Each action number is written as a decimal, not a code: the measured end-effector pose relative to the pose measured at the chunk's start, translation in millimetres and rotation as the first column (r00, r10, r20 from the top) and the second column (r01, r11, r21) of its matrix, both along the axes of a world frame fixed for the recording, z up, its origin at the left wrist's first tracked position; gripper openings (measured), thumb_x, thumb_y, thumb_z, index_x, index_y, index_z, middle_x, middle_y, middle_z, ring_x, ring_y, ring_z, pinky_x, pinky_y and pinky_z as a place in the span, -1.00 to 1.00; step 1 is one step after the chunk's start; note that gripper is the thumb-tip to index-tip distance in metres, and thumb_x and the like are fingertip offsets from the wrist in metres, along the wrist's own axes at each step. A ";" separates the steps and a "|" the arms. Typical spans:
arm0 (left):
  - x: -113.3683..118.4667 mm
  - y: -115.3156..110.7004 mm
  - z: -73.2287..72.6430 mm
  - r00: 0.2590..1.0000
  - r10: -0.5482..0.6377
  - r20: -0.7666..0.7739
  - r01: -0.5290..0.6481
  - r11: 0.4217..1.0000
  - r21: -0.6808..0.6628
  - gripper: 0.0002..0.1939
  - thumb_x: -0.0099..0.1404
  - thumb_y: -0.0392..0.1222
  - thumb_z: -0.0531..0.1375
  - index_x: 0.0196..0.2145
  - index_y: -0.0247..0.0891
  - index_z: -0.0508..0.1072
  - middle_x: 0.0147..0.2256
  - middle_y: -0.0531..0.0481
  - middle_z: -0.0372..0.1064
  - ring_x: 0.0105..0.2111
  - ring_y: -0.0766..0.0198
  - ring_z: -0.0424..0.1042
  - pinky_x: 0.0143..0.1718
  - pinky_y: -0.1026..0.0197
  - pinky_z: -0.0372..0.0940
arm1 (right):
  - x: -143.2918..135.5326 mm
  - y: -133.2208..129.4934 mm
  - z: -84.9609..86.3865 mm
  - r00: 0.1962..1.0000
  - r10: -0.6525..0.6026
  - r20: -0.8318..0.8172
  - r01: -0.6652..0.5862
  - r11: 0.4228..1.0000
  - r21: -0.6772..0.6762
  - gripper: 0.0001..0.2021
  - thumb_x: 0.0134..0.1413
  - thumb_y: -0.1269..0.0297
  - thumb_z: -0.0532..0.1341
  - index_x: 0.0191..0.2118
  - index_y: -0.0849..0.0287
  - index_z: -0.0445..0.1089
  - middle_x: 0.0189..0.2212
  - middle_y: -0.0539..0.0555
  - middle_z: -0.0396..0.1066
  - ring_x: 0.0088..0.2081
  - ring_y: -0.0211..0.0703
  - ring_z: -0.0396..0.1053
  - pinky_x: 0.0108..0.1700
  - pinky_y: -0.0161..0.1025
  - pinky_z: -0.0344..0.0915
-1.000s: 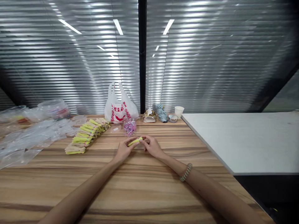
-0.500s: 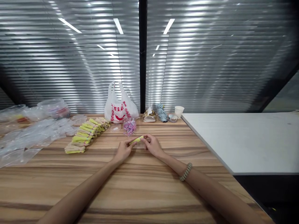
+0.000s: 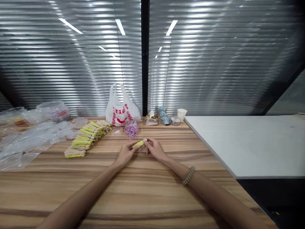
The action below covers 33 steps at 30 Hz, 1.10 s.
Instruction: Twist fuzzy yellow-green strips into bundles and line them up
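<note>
Above wooden table (image 3: 143,194), forearms converging, both hands' (image 3: 125,154) (image 3: 156,149) grip pinching yellow bundle (image 3: 139,143) (slightly tilted).

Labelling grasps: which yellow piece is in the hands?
The yellow piece pinched between left hand and right hand; others lie in the yellow-beige row.

Bare wood on the table (image 3: 133,194) lies open between the forearms and right of the right wrist, up to the white tabletop (image 3: 250,143). Left, the yellow-and-beige bundles (image 3: 84,138) and clear plastic bags (image 3: 33,136) block passage; ahead, the tangle of pink-and-purple ties (image 3: 131,129) and carrier bag (image 3: 122,111) do.
</note>
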State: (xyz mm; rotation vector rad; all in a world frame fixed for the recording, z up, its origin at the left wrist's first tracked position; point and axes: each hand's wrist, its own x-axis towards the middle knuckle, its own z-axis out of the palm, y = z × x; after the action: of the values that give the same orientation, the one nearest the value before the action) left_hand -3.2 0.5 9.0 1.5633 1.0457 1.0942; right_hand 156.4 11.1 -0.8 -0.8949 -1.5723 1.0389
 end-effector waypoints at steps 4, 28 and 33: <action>-2.1 2.1 -3.6 0.989 0.147 -0.017 -0.146 0.988 0.058 -0.52 -0.01 -0.08 0.22 -0.12 -0.35 0.40 -0.30 -0.11 0.45 -0.36 0.21 0.41 -0.31 0.20 0.30 | 0.4 2.6 -2.1 0.998 -0.053 -0.044 0.052 0.998 -0.024 -0.70 -0.02 0.02 0.08 -0.38 0.19 0.25 -0.60 -0.08 0.22 -0.71 -0.37 0.17 -0.70 -0.41 0.12; -0.9 -1.4 -3.2 0.936 0.247 -0.250 -0.155 0.929 0.337 -0.87 0.08 -0.19 0.14 -0.46 -0.30 0.42 -0.42 -0.03 0.40 -0.43 0.28 0.38 -0.39 0.26 0.30 | 1.5 2.3 -1.6 0.995 -0.078 -0.062 0.076 0.997 -0.035 -0.65 -0.04 -0.04 0.09 -0.49 0.19 0.22 -0.70 -0.11 0.17 -0.70 -0.36 0.15 -0.68 -0.42 0.10; -0.5 -3.9 -1.1 0.920 0.292 -0.262 -0.179 0.906 0.384 -0.84 0.13 -0.18 0.10 -0.40 -0.29 0.43 -0.40 -0.03 0.42 -0.43 0.28 0.38 -0.38 0.26 0.30 | 1.7 1.8 -1.6 0.996 -0.064 -0.068 0.060 0.997 -0.046 -0.67 -0.03 -0.03 0.09 -0.48 0.19 0.22 -0.69 -0.12 0.18 -0.70 -0.37 0.16 -0.68 -0.42 0.12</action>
State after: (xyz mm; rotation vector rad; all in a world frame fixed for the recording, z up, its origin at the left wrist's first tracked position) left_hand -3.7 -3.4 8.0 1.9856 1.3385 1.2807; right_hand 158.1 12.9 -2.4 -0.9224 -1.4604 1.0530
